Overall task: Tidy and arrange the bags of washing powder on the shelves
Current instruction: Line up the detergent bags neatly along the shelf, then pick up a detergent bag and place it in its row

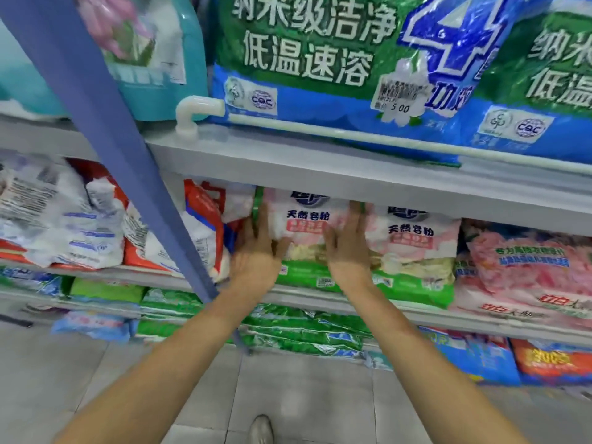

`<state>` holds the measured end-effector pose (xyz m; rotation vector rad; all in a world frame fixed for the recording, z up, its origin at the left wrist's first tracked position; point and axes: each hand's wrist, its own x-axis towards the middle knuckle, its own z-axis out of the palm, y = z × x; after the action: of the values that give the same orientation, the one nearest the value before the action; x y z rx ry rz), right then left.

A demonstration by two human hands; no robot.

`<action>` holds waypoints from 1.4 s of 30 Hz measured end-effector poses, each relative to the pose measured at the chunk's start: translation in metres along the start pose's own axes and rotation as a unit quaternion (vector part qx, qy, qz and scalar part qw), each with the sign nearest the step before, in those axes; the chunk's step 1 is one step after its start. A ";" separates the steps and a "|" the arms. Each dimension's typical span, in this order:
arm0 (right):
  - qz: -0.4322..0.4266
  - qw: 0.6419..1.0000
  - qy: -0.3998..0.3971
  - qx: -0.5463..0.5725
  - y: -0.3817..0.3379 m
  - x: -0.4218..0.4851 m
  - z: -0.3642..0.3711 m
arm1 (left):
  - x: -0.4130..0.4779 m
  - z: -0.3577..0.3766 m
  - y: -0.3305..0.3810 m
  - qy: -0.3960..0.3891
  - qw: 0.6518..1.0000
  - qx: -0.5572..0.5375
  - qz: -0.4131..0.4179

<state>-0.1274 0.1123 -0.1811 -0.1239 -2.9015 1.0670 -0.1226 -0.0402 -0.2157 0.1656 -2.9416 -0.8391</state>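
Both hands flat on the pink-and-green bag (304,225), centre of view, on the middle shelf (304,299). Left hand (259,251) sits at the bag's 9 o'clock edge, fingers straight up along the seam and thumb across the front. Right hand (347,248) is at its 3 o'clock edge, palm on the face, fingers extended. Neither is curled round anything, so this is pressing, not gripping. Reason for the bracket hold, as I read it: squaring the bag upright and pushing it back under the upper shelf (320,168). Twin bag (416,248) stands touching it at 3 o'clock and already faces front, so I'm matching to that. Red-and-white bags (205,219) at 9 o'clock slump toward my left hand, next to the blue upright (128,155), so that side needs holding off. Big green-blue bags (320,59) at 12 o'clock lean on the white rail (320,129), which keeps them from sliding out. Motion blur on my fingers, so exact contact is unclear
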 end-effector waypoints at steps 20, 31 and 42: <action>-0.173 0.949 -0.042 -0.261 0.018 -0.002 0.003 | -0.037 -0.013 -0.009 -0.020 0.979 0.171 0.113; -0.105 0.965 -0.141 0.193 -0.104 -0.034 0.015 | -0.128 -0.078 -0.069 -0.017 0.999 -0.041 -0.028; 0.033 0.914 -0.281 0.291 -0.133 -0.024 0.032 | -0.077 -0.151 -0.126 0.070 0.976 -0.189 -0.082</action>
<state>-0.1137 -0.0117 -0.1195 0.1360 -2.8490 2.2434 -0.0203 -0.2153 -0.1579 0.4258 -2.6048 -1.3295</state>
